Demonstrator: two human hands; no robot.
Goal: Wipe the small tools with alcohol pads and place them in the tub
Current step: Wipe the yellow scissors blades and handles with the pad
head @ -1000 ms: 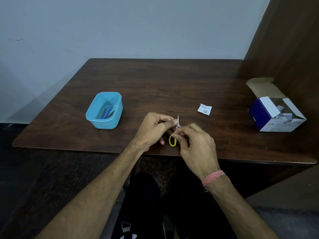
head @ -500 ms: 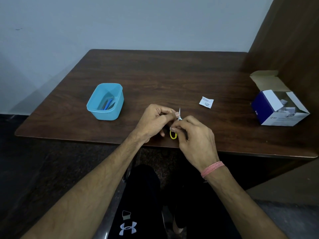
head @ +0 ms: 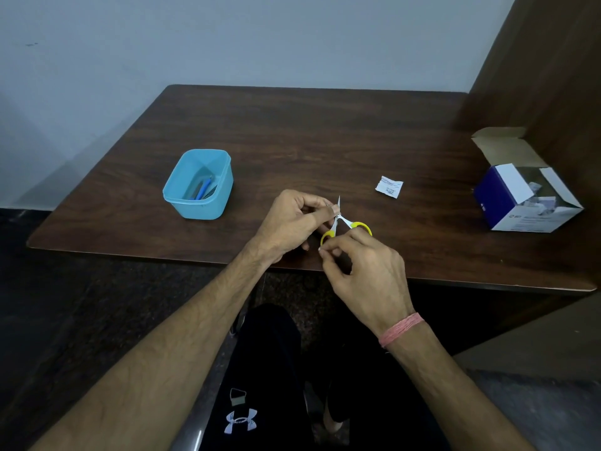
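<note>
Scissors (head: pixel 342 222), small, with pale metal blades and glossy yellow loop handles spread apart, were held just above the near edge of the dark wood-grain table (head: pixel 309 138). The left hand (head: pixel 292 226) pinched the blades near the pivot, the pointed tip sticking up past its fingers; whether a pad lay under them could not be told. The right hand (head: pixel 364 271) had its curled fingers at the yellow loops. A rounded, translucent blue plastic tub (head: pixel 199 184) stood well to the left, holding slim blue tools. A crinkled white foil packet (head: pixel 389 186) lay flat to the right, and farther right sat an open blue-and-white cardboard box (head: pixel 523 200).
</note>
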